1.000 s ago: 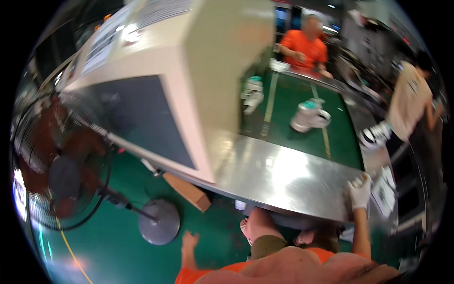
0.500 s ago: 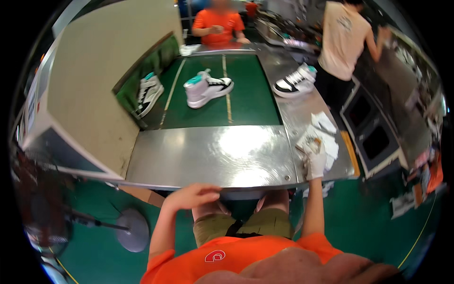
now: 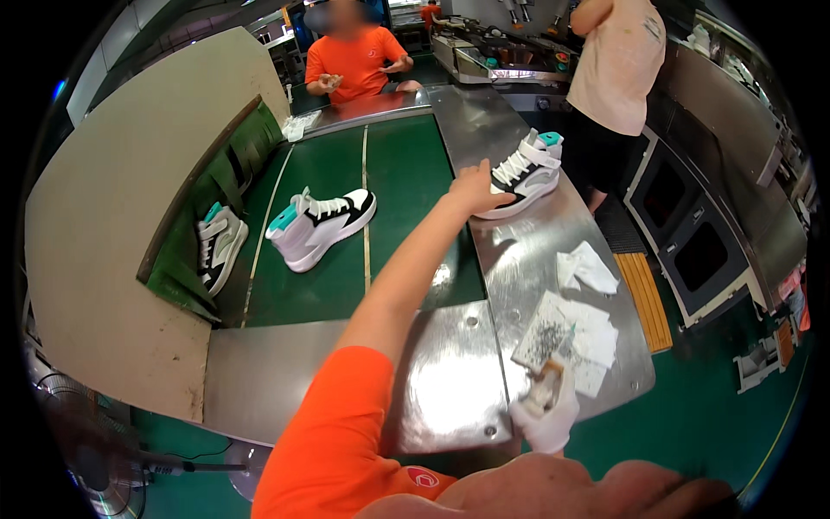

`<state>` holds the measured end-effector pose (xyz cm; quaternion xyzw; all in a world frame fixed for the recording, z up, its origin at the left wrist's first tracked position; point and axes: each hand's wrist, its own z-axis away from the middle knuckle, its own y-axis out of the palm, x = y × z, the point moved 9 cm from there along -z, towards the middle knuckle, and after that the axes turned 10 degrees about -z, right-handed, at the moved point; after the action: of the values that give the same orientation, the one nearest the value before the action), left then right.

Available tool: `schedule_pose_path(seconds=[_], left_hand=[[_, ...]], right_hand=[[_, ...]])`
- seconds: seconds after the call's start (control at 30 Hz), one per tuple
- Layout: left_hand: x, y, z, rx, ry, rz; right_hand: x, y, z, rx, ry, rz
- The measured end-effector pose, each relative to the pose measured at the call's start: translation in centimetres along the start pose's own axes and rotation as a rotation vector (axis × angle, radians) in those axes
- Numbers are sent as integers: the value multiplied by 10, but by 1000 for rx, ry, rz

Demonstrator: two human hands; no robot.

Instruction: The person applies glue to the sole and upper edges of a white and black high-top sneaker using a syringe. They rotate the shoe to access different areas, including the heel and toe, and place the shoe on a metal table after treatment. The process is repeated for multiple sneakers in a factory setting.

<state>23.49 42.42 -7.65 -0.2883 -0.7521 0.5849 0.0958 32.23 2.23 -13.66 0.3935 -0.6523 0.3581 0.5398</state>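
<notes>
A white, black and grey high-top sneaker (image 3: pixel 529 177) with a teal lining stands on the metal border at the right of the green belt. My bare left hand (image 3: pixel 478 189) stretches across to it, its fingers closed round the toe. Near the front edge, my right hand (image 3: pixel 546 415), in a whitish glove, is curled beside a dark-speckled white sheet (image 3: pixel 546 333). A thin tip shows above its fingers, but I cannot make out what it holds. A second sneaker (image 3: pixel 320 223) lies on the belt, and a third sneaker (image 3: pixel 222 246) leans by the green flaps.
A large beige machine housing (image 3: pixel 112 208) with green flaps (image 3: pixel 233 164) borders the belt (image 3: pixel 406 164) on the left. A crumpled white cloth (image 3: pixel 588 268) lies on the right border. One person in orange (image 3: pixel 359 65) sits at the far end; another person (image 3: pixel 618 65) stands at the right.
My left hand has reached from my lap to the far right sneaker and taken its toe. My right hand has drawn nearer to me. Both sneakers on the left appear shifted as the view turned.
</notes>
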Motion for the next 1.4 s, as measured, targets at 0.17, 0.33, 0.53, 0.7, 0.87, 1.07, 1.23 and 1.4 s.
schedule_pose_path(seconds=[0.17,0.33,0.53,0.7,0.87,1.07,1.23,1.4], left_hand=[[-8,40,-40,197,-98,303],[-14,-3,38,87,-130,119],[7,-90,273,138,-276,69],[21,-130,423,-103,-641,67],[-40,-112,461,-282,-555,249],[-150,-62,442,149,19,915],[-146,-75,441,44,127,821],[-129,-72,444,112,70,844]], right_hand=[[-31,-3,-8,-9,188,-68],[-3,5,-14,27,94,-60],[-8,11,-14,50,113,-130],[-31,5,-25,45,32,-217],[-20,13,-20,76,49,-303],[-21,12,-20,69,20,-289],[-25,11,-16,72,46,-297],[-26,6,-17,20,52,-263]])
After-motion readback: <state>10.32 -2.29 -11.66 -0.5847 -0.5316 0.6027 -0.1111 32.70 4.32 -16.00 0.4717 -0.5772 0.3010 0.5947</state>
